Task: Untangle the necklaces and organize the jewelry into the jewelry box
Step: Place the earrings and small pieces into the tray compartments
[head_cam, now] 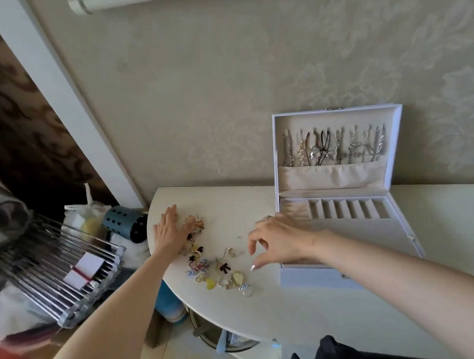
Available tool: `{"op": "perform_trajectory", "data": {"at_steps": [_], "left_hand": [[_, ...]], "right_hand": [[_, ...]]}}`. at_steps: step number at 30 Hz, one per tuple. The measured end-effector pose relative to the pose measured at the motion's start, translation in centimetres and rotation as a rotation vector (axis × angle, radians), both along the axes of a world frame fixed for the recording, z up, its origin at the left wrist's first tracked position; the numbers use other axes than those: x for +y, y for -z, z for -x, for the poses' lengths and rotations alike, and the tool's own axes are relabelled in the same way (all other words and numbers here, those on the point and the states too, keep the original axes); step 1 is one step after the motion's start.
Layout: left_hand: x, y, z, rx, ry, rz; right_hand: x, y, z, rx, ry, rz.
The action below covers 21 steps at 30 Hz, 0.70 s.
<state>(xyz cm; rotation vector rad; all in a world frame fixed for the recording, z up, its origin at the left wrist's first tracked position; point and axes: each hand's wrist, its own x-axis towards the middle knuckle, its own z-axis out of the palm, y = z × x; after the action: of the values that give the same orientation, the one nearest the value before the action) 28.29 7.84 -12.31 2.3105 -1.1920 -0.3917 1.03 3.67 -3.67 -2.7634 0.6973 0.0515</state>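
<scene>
A white jewelry box (399,237) stands open against the wall on the rounded table (275,316). Several necklaces (335,147) hang in its raised lid above a fabric pocket. Its base shows ring rolls and slotted compartments. A scatter of small jewelry (209,259), rings, earrings and charms, lies on the table to the left of the box. My left hand (169,230) lies flat with straight fingers at the far left end of the scatter, touching some pieces. My right hand (278,241) hovers by the box's left edge, fingers loosely curled, thumb and forefinger apart, holding nothing that I can see.
Left of the table, lower down, sit a metal rack (54,268) with a white card, a dark blue perforated holder (126,226) and a plastic bag (86,217). The patterned wall runs right behind the box. The table's curved edge drops off at the left and front.
</scene>
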Motion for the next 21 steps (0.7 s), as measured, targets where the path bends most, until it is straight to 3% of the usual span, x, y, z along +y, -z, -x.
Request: {"op": "perform_trajectory", "data": {"at_steps": [8, 21], "left_hand": [[-1.8, 0.2, 1.6, 0.056, 0.250, 0.054], [0.9, -0.1, 7.4, 0.184, 0.355, 0.147]], "right_hand": [[0.3, 0.6, 1.1, 0.099, -0.111, 0.107], [-0.4, 1.1, 2.6, 0.019, -0.184, 0.242]]}}
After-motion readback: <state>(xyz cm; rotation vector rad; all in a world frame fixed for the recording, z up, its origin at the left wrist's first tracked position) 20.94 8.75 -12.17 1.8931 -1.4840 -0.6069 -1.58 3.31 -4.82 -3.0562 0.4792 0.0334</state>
